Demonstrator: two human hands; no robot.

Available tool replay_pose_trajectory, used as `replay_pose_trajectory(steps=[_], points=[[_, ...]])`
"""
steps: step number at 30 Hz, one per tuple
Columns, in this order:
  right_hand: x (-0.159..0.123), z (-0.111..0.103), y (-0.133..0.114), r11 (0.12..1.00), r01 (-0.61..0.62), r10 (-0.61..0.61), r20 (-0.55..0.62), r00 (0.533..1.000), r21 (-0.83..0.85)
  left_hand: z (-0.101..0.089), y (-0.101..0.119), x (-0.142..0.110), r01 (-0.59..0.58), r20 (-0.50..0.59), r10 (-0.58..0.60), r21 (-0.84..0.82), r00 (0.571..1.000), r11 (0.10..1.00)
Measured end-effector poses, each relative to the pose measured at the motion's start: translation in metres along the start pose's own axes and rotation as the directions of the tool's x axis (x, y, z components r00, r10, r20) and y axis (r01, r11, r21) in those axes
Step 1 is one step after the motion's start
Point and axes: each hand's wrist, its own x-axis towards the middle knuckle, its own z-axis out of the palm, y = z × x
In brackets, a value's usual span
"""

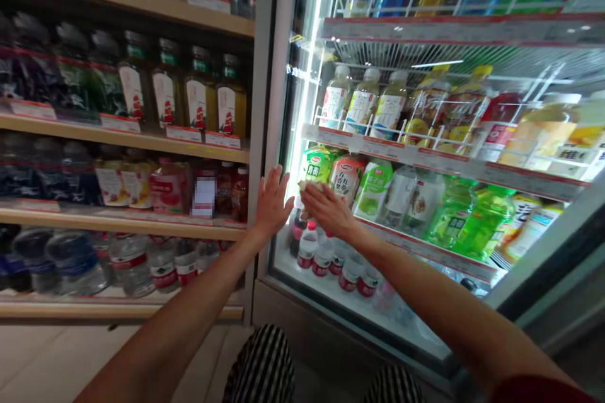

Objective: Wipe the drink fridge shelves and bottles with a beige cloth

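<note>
My left hand is held up with fingers spread, palm toward the left edge of an open drinks fridge, holding nothing. My right hand reaches into the fridge's third shelf, fingers laid on the base of a green-labelled bottle at the shelf's left end. A red-labelled bottle stands just right of it. Whether the right fingers grip the bottle or only touch it is unclear.
Small water bottles stand on the fridge floor below my hands. Shelves of tea and juice bottles fill the fridge above. The open glass door angles out at right. Wooden store shelves with bottles stand at left.
</note>
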Motion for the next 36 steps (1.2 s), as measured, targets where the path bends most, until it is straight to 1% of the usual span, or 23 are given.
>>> replay_pose_trajectory(steps=[3, 4, 5, 8, 9, 10, 11, 13, 15, 16, 18, 20, 22, 24, 25, 26, 27, 28, 30, 31, 33, 35, 36], points=[[0.003, -0.011, 0.013, 0.969, -0.245, 0.24, -0.111, 0.964, -0.033, -0.001, 0.004, 0.003, -0.012, -0.006, 0.012, -0.002, 1.0, 1.0], [0.001, -0.013, 0.014, 0.96, -0.278, 0.271, -0.128, 0.954, -0.035, -0.001, 0.006, 0.004, -0.009, -0.004, 0.009, -0.004, 1.0, 1.0], [-0.003, -0.014, 0.013, 0.966, -0.256, 0.25, -0.118, 0.961, -0.036, -0.001, 0.008, 0.006, -0.005, -0.001, 0.005, -0.009, 1.0, 1.0], [-0.023, -0.012, 0.003, 0.999, -0.032, 0.031, -0.015, 0.999, -0.013, 0.0, 0.015, 0.009, 0.001, 0.009, -0.001, -0.027, 1.0, 1.0], [-0.029, -0.013, 0.002, 1.0, 0.004, -0.004, 0.004, 1.0, -0.008, 0.001, 0.017, 0.01, -0.002, 0.012, 0.002, -0.032, 1.0, 0.999], [-0.034, -0.016, 0.003, 1.0, -0.013, 0.013, 0.0, 1.0, -0.013, 0.001, 0.02, 0.011, -0.011, 0.014, 0.011, -0.037, 1.0, 0.999], [-0.039, -0.02, 0.007, 0.996, -0.079, 0.078, -0.024, 0.997, -0.031, 0.002, 0.023, 0.011, -0.023, 0.014, 0.023, -0.04, 1.0, 0.999], [-0.047, -0.031, 0.018, 0.961, -0.264, 0.254, -0.111, 0.961, -0.081, 0.004, 0.031, 0.014, -0.046, 0.013, 0.047, -0.045, 0.999, 0.998], [-0.058, -0.04, 0.024, 0.932, -0.341, 0.321, -0.159, 0.934, -0.122, 0.007, 0.042, 0.017, -0.068, 0.01, 0.069, -0.059, 0.998, 0.996], [-0.066, -0.042, 0.024, 0.944, -0.303, 0.285, -0.142, 0.948, -0.13, 0.008, 0.048, 0.02, -0.079, 0.009, 0.08, -0.069, 0.997, 0.995], [-0.082, -0.045, 0.02, 0.985, -0.132, 0.127, -0.053, 0.991, -0.107, 0.011, 0.059, 0.025, -0.109, 0.009, 0.11, -0.086, 0.994, 0.99], [-0.096, -0.048, 0.021, 0.996, -0.043, 0.043, 0.002, 0.999, -0.073, 0.013, 0.07, 0.029, -0.139, 0.006, 0.14, -0.098, 0.99, 0.985], [-0.105, -0.055, 0.028, 0.982, -0.166, 0.162, -0.044, 0.986, -0.093, 0.015, 0.08, 0.03, -0.159, 0.003, 0.16, -0.106, 0.987, 0.982], [-0.115, -0.065, 0.036, 0.926, -0.354, 0.337, -0.138, 0.931, -0.129, 0.018, 0.09, 0.029, -0.183, 0.0, 0.185, -0.116, 0.983, 0.976], [-0.121, -0.07, 0.038, 0.907, -0.395, 0.372, -0.162, 0.914, -0.143, 0.019, 0.095, 0.028, -0.202, 0.0, 0.203, -0.121, 0.979, 0.972], [-0.128, -0.073, 0.038, 0.91, -0.383, 0.36, -0.155, 0.92, -0.159, 0.02, 0.101, 0.027, -0.224, 0.002, 0.226, -0.126, 0.974, 0.966], [-0.136, -0.076, 0.037, 0.931, -0.32, 0.302, -0.122, 0.945, -0.174, 0.022, 0.106, 0.025, -0.25, 0.003, 0.252, -0.13, 0.968, 0.96], [-0.145, -0.077, 0.035, 0.956, -0.226, 0.217, -0.067, 0.974, -0.185, 0.023, 0.112, 0.023, -0.277, 0.008, 0.28, -0.132, 0.96, 0.952], [-0.162, -0.081, 0.034, 0.976, -0.081, 0.085, 0.014, 0.996, -0.202, 0.024, 0.122, 0.02, -0.32, 0.027, 0.326, -0.133, 0.945, 0.938], [-0.169, -0.084, 0.037, 0.971, -0.088, 0.092, 0.005, 0.996, -0.221, 0.025, 0.127, 0.019, -0.331, 0.036, 0.338, -0.133, 0.94, 0.934], [-0.181, -0.092, 0.044, 0.923, -0.274, 0.249, -0.123, 0.961, -0.272, 0.026, 0.135, 0.017, -0.333, 0.048, 0.343, -0.14, 0.938, 0.932], [-0.193, -0.099, 0.049, 0.831, -0.485, 0.414, -0.279, 0.867, -0.273, 0.026, 0.141, 0.017, -0.325, 0.055, 0.337, -0.158, 0.94, 0.933], [-0.199, -0.101, 0.048, 0.817, -0.515, 0.442, -0.292, 0.848, -0.26, 0.026, 0.143, 0.017, -0.325, 0.058, 0.338, -0.169, 0.939, 0.931]])
